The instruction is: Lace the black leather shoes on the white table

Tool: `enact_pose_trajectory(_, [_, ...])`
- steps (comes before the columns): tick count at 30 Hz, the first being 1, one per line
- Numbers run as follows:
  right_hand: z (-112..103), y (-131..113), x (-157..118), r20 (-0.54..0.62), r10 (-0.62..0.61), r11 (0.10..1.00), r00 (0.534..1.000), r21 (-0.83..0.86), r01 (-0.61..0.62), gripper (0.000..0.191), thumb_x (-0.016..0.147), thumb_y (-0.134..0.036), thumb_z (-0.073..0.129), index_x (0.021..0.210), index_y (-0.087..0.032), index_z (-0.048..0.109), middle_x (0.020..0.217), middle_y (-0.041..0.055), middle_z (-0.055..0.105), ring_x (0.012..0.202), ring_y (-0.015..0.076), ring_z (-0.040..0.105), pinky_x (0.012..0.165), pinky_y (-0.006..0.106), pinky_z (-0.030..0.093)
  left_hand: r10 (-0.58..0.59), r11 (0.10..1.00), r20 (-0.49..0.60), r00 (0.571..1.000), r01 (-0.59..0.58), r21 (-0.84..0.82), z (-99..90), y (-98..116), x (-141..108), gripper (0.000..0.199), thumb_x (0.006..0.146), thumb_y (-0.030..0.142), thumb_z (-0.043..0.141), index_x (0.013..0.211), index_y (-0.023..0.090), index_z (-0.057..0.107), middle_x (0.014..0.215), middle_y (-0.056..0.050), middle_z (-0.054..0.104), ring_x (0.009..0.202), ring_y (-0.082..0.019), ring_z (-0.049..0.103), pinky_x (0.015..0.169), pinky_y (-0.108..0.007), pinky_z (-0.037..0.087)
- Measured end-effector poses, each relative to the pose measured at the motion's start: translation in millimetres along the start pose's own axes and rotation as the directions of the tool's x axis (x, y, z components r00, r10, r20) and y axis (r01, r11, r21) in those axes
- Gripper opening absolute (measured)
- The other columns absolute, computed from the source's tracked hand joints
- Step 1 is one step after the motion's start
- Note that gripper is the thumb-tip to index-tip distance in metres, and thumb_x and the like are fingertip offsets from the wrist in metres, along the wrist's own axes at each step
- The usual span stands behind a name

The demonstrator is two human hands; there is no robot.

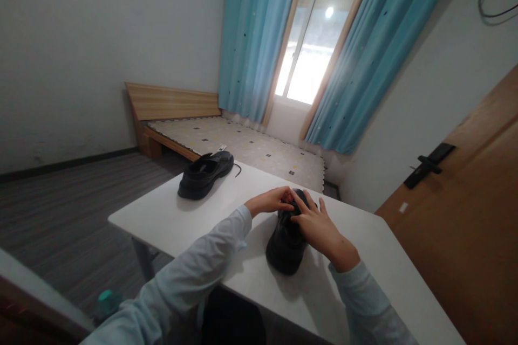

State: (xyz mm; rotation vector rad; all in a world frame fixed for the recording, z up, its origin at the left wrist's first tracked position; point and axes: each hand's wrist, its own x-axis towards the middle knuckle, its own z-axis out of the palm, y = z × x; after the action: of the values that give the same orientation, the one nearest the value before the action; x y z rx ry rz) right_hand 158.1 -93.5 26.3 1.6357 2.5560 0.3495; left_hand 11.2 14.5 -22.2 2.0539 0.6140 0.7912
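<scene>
A black lace-up shoe (285,250) stands on the white table in front of me, its heel towards me. Over its upper and toe, both my hands meet and hide much of the front part. My left hand (270,200) comes in from the left with its fingertips pinched together at the top of the shoe; what lies between them is too small and dark to make out. My right hand (321,229) rests on the shoe's right side, fingers spread, thumb apart from the index finger. A second black shoe (202,177) sits farther left, a loose shoelace (238,168) trailing beside its toe.
The white table (243,180) has its far edge near a wooden bed (174,102) with a patterned mattress (259,148). A wooden door (457,215) with a black handle is at the right. Blue curtains (259,38) flank a window. A teal-capped container (107,299) stands low at left.
</scene>
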Motion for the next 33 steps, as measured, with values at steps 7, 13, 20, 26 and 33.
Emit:
enact_pose_trajectory(7, [-6,-20,4,-0.015,0.041,0.99,0.999,-0.132,-0.043,0.03,0.085,-0.012,0.046,0.1,-0.018,0.072,0.147,0.0107,0.031,0.132,0.04,0.028,0.099,0.066,0.025,-0.037,0.998,0.015,0.999,0.038,-0.048,0.4,0,0,0.029,0.069,0.03,0.071,0.083,0.013,0.052,0.074,0.002,0.053,0.072,-0.011,0.049,0.067,-0.024,0.041])
enact_pose_trajectory(13, [0,-27,7,-0.118,0.039,0.982,0.992,-0.177,-0.06,0.033,0.083,-0.013,0.045,0.097,-0.023,0.074,0.141,0.0095,0.042,0.118,0.0426,0.043,0.088,0.065,0.035,-0.039,0.996,0.021,0.999,0.041,-0.074,1.4,1,1,0.031,0.068,0.032,0.072,0.08,0.013,0.052,0.073,0.002,0.054,0.072,-0.011,0.05,0.068,-0.025,0.041])
enact_pose_trajectory(20, [5,-29,4,-0.166,0.053,0.976,0.985,-0.2,-0.086,0.036,0.081,-0.015,0.045,0.107,-0.02,0.07,0.136,0.0128,0.048,0.11,0.0413,0.047,0.085,0.06,0.037,-0.044,0.984,0.031,0.999,0.049,-0.17,1.6,7,-1,0.035,0.065,0.037,0.074,0.074,0.013,0.05,0.07,0.003,0.053,0.069,-0.01,0.049,0.067,-0.024,0.04])
enact_pose_trajectory(26, [4,-30,6,-0.149,0.063,0.949,0.987,-0.296,-0.106,0.038,0.076,-0.012,0.046,0.106,-0.014,0.07,0.119,0.0204,0.059,0.103,0.041,0.052,0.086,0.06,0.035,-0.066,0.972,0.041,0.997,0.073,-0.223,2.5,7,-1,0.042,0.061,0.044,0.075,0.074,0.013,0.05,0.07,0.004,0.051,0.065,-0.008,0.046,0.064,-0.023,0.038])
enact_pose_trajectory(33, [8,-34,8,-0.202,0.097,0.943,0.975,-0.295,-0.155,0.036,0.074,-0.013,0.048,0.104,-0.012,0.069,0.102,0.0224,0.065,0.1,0.0414,0.053,0.089,0.063,0.03,-0.065,0.978,0.048,0.997,0.073,-0.197,1.7,9,-2,0.042,0.061,0.045,0.075,0.073,0.013,0.05,0.067,0.004,0.049,0.063,-0.007,0.043,0.06,-0.022,0.036])
